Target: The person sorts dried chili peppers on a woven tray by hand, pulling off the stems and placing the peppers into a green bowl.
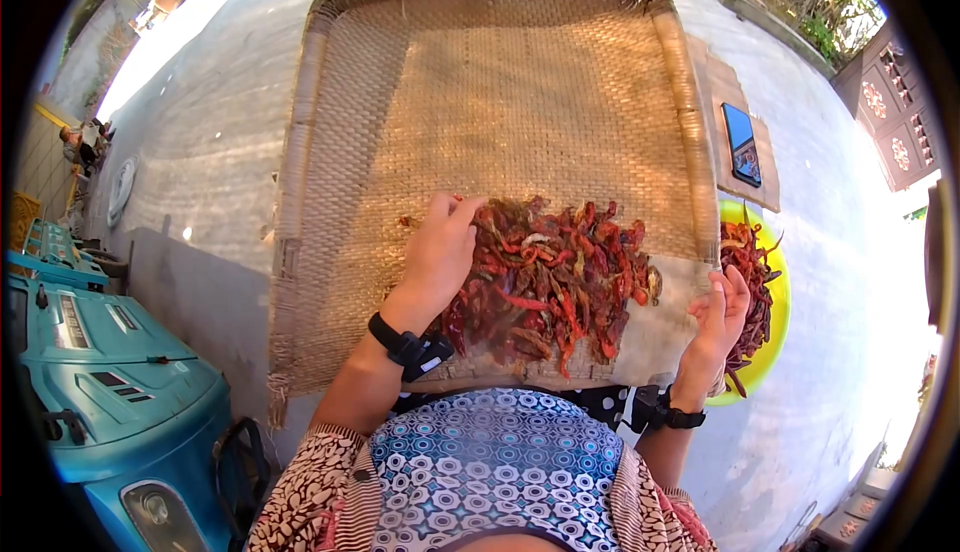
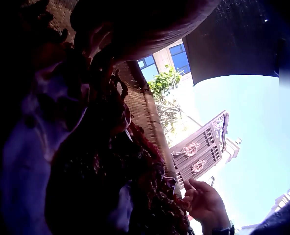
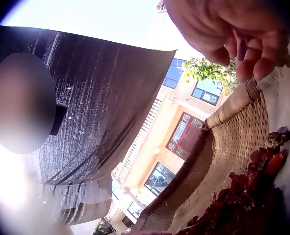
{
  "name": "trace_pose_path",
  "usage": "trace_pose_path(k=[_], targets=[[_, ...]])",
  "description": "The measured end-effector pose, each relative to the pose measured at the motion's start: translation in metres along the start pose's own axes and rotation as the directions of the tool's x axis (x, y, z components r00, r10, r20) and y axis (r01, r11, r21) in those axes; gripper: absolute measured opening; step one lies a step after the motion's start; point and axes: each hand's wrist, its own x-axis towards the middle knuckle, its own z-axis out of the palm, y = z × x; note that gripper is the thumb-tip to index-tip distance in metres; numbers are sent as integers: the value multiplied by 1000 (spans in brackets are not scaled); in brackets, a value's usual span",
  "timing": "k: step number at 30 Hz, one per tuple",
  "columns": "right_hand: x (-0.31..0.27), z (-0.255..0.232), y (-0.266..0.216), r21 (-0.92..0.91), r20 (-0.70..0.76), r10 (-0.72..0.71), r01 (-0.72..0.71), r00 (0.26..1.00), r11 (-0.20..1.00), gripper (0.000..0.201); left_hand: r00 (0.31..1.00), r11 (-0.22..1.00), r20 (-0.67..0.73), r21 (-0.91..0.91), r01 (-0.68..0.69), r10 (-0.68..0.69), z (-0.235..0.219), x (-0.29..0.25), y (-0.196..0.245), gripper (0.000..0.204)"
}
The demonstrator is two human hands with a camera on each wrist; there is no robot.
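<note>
Dried red chilies (image 1: 555, 282) lie heaped on the near part of a woven tray (image 1: 500, 92). My left hand (image 1: 440, 247) is at the heap's upper left edge, its bent fingers right at the chilies. In the left wrist view that hand is a dark shape at the top; I cannot tell whether its fingertips grip a chili. My right hand (image 1: 722, 307) hovers near the tray's right rim, beside a yellow basin (image 1: 783, 322) of darker chilies (image 1: 750, 292). Loosely bent fingers (image 3: 265, 68) show in the right wrist view, with a dark purplish sliver between them.
A flat tan sheet (image 1: 665, 302) lies under the heap's right side. Beyond the right rim a phone (image 1: 741, 142) rests on cardboard (image 1: 765, 187). A teal vehicle (image 1: 120, 372) stands at the left, and a person (image 1: 85, 142) is far off at the left.
</note>
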Motion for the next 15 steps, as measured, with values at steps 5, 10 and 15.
trace_pose_path(k=[5, 10, 15], targets=[[-11, 17, 0, -45, 109, 61, -57, 992, 997, 27, 996, 998, 83, 49, 36, -40, 0, 2, 1, 26], [-25, 29, -3, -103, 248, 137, -114, 959, 988, 23, 998, 999, 58, 26, -37, 36, 1, 2, -6, 15], [-34, 41, -5, -174, 324, 186, -135, 927, 976, 20, 996, 996, 3, 2, -85, 85, 3, 1, -8, 16]])
